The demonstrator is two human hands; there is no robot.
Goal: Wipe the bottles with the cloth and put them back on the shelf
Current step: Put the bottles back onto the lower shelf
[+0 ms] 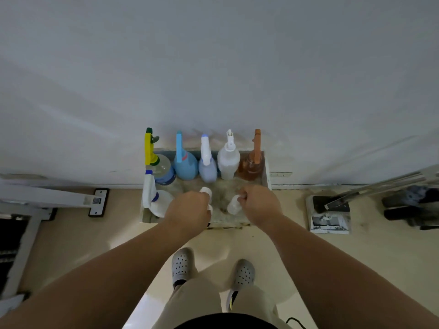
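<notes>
A low shelf (267, 173) stands against the white wall. Along its back stand a yellow-headed spray bottle (161, 168), a blue bottle (185, 166), a lilac spray bottle (207, 168), a white pump bottle (228, 161) and an orange spray bottle (253, 166). A white spray bottle (156, 200) stands at the front left. My left hand (188, 211) grips the top of a small white bottle (206, 191). My right hand (260, 203) pinches the top of another small white bottle (234, 205). No cloth is in view.
A dustpan with a brush (329, 217) lies on the beige floor right of the shelf, with long metal handles (380, 186) leaning over it. A white frame with a bracket (97, 201) lies at the left. My feet in grey clogs (181, 264) stand just before the shelf.
</notes>
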